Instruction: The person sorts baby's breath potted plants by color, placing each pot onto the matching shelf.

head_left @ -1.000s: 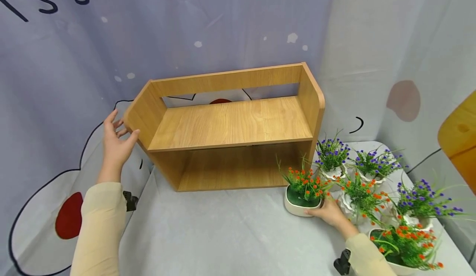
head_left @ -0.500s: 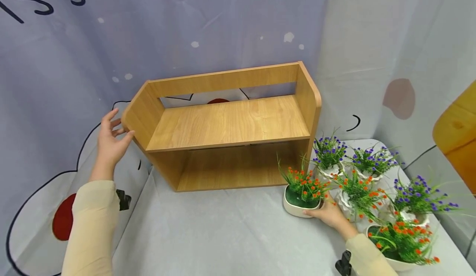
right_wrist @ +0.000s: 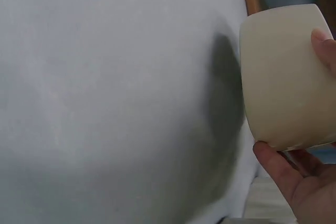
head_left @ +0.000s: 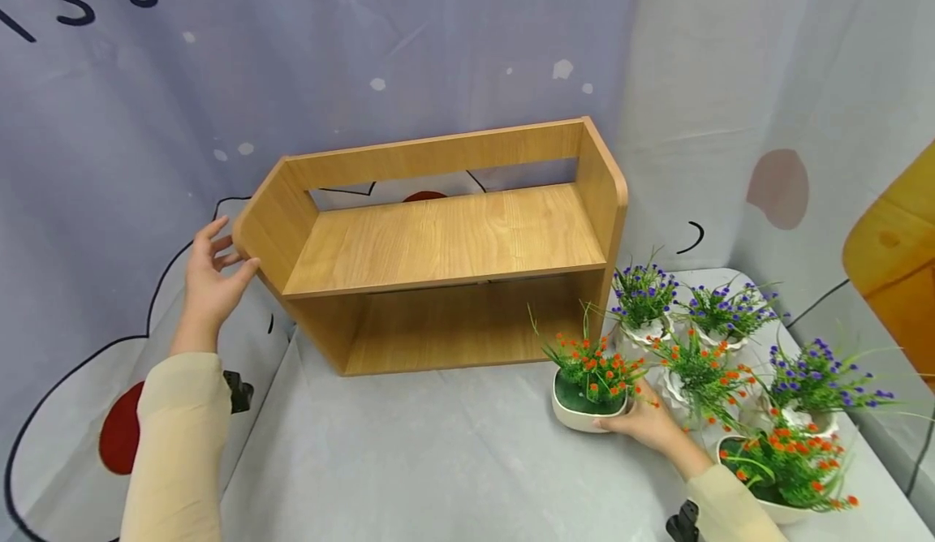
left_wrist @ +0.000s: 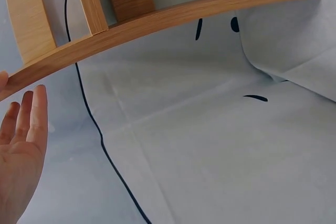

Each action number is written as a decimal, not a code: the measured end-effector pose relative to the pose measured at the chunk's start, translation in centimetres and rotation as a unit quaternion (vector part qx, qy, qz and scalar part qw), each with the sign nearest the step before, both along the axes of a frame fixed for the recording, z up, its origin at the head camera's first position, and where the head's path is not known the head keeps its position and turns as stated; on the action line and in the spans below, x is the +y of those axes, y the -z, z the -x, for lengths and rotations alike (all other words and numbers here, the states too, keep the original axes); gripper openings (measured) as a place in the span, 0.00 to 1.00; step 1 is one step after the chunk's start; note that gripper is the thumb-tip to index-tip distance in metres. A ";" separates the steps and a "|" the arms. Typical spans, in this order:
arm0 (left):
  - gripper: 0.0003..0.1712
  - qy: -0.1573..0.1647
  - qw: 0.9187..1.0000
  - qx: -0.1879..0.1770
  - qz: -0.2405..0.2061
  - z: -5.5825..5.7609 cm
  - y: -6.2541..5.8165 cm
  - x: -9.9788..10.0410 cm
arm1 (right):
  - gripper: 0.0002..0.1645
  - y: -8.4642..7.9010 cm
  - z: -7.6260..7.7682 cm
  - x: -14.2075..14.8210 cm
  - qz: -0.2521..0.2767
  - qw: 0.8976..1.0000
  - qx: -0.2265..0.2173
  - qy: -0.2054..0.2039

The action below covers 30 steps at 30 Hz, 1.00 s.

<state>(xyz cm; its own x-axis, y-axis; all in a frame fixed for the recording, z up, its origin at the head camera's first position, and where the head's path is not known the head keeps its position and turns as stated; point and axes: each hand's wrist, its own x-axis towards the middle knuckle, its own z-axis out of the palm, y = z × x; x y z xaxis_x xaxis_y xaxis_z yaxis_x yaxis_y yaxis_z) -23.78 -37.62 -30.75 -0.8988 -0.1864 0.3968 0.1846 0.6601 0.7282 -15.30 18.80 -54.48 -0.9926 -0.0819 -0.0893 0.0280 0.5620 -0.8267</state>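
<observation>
My right hand holds an artificial potted plant with orange flowers by its cream pot, just in front of the shelf's lower right corner. In the right wrist view, thumb and fingers grip the pot from opposite sides, and a shadow falls on the cloth beside it. My left hand is at the left side panel of a two-tier wooden shelf. In the left wrist view that hand's fingers extend fairly straight beside the panel edge, its thumb tip overlapping the board.
Several more potted plants crowd the table's right side, among them a purple-flowered plant by the shelf and an orange-flowered plant nearest me. A grey-white cloth covers the table. Printed curtains hang behind the shelf.
The whole head view has shifted slightly. The right hand and its plant have come a little nearer to me, away from the shelf. My left hand stays at the side panel.
</observation>
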 end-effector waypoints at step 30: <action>0.36 -0.036 0.999 -0.001 -0.011 0.5 0.1 1.2 | 0.56 -12.6 -1.6 -1.5 -0.067 0.990 0.116 -0.042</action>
<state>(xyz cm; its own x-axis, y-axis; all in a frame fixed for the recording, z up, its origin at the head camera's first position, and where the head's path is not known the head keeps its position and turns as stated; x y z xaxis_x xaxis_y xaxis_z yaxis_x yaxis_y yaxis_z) -24.32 -36.44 -30.84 -0.8833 -0.2591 0.3907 0.1367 0.6548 0.7433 -13.74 17.32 -41.86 -0.9779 -0.1679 0.1244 -0.2052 0.6597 -0.7229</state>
